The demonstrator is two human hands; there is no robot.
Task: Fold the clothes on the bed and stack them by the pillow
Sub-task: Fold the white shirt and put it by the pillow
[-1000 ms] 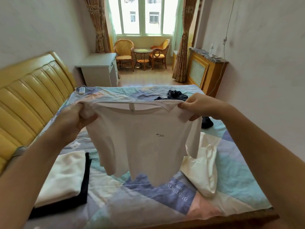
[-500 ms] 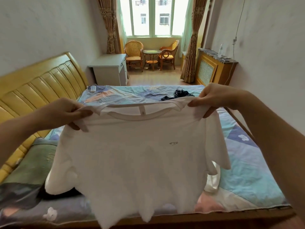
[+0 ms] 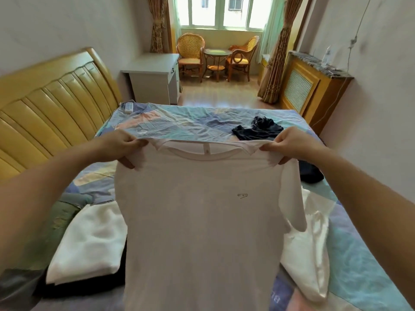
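A white T-shirt hangs spread out in front of me above the bed. My left hand pinches its left shoulder and my right hand pinches its right shoulder. At the lower left a folded white garment lies on top of a folded black one, beside a green pillow. A loose white garment lies on the bed at the right. Dark crumpled clothes lie further back, with another dark piece under my right wrist.
A yellow padded headboard runs along the left. A white remote lies at the bed's far left corner. Beyond the bed stand a white desk, wicker chairs with a small table and a wooden radiator cover.
The shirt has been lifted and hangs straighter, its body falling lower in view. The view shifted, and the folded stack at the left shows again.
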